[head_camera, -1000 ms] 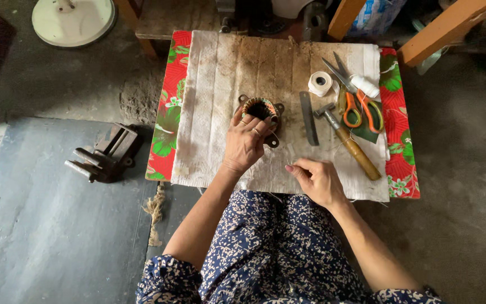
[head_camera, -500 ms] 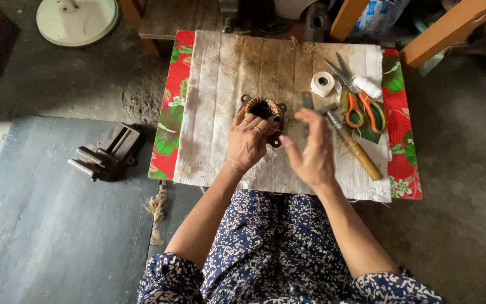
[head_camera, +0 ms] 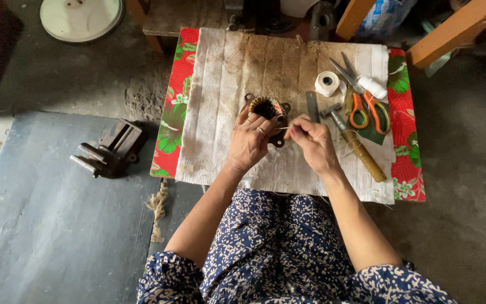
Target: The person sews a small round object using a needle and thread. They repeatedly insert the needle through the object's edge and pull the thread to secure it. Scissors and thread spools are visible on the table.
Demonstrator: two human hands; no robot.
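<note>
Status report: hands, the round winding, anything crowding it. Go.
Left hand steadying the round wound coil on the white cloth. Right hand pinching a thin strand beside it. Hammer, scissors, tape roll lie apart to the right.

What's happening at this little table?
A person sits at a low table covered with a stained white cloth. Their left hand steadies a round metal coil part, while the right hand pinches a thin thread or wire beside it. Scissors, a hammer, a tape roll and a flat metal file lie to the right. A vise sits on the floor.
</note>
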